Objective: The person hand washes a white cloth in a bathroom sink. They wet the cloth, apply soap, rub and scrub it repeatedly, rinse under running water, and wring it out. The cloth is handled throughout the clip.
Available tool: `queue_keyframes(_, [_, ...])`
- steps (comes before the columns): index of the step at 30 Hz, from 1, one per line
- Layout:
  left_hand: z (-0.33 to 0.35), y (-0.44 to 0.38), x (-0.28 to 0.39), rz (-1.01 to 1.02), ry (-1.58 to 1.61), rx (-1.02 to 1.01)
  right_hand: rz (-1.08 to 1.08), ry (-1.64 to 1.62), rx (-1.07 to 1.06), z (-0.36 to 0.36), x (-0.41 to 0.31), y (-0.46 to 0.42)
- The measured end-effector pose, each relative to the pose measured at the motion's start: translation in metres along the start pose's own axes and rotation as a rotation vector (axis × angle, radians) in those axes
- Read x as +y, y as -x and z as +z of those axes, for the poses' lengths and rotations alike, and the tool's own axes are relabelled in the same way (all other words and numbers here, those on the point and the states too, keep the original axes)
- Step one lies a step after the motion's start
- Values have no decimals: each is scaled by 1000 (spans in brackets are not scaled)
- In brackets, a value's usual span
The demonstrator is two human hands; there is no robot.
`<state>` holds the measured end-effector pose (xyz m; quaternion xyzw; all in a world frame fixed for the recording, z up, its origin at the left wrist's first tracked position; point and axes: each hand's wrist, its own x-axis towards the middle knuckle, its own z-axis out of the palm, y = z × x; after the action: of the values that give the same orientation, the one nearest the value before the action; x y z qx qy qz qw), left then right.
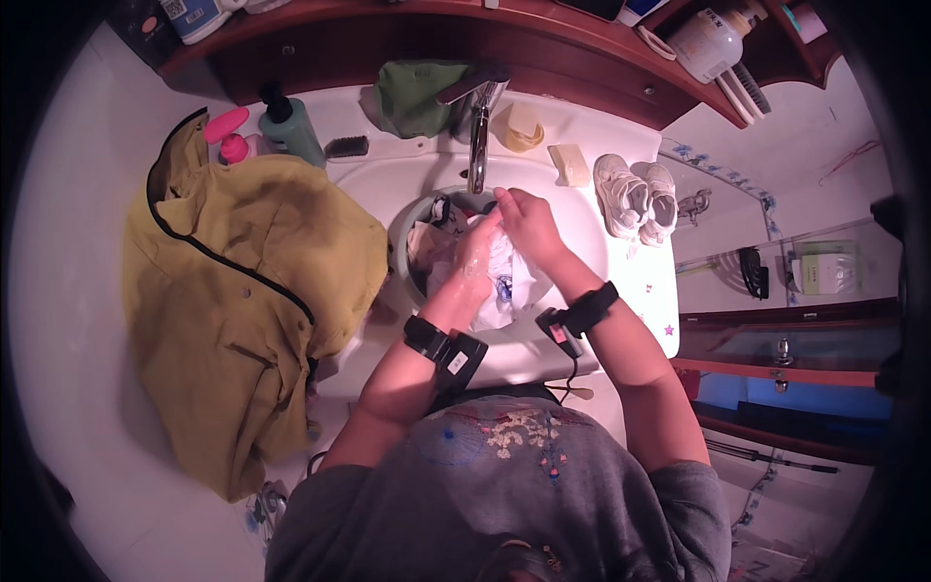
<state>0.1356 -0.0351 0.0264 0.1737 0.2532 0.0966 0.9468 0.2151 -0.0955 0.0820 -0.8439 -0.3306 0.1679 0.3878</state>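
Observation:
My left hand (476,254), wet with some suds, lies over a white garment (520,280) with a blue print. Close against its fingertips is my right hand (531,225), at the upper edge of the same cloth. Whether the fingers of either hand grip the fabric cannot be told. The garment is bunched in a grey basin (402,251) set in the white washbasin (589,254), with other pink and dark-trimmed clothes at its left side. A chrome faucet (478,149) stands just above the hands.
A mustard jacket (254,291) is draped at the left of the washbasin. Along the back rim are a green pump bottle (291,131), a brush (347,147), a green pouch (418,98) and a bar of soap (569,165). Small white shoes (622,196) stand at the right.

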Motion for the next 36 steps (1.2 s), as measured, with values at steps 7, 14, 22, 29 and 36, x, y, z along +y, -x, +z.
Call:
queue_keyframes(7, [6, 15, 31, -23, -142, -382, 181, -923, -73, -43, 21, 5])
queue_keyframes(14, [8, 29, 40, 172, -195, -374, 313, -1021, -316, -32, 19, 44])
queue_keyframes(22, [12, 25, 43, 289, -32, -263, 121, -1233, -179, -32, 23, 38])
queue_keyframes(29, [13, 22, 37, 398, -1, -157, 40, -1285, 69, -28, 12, 40])
queue_keyframes(36, [19, 26, 38, 427, -46, -186, 32, -1361, 72, -35, 12, 36])
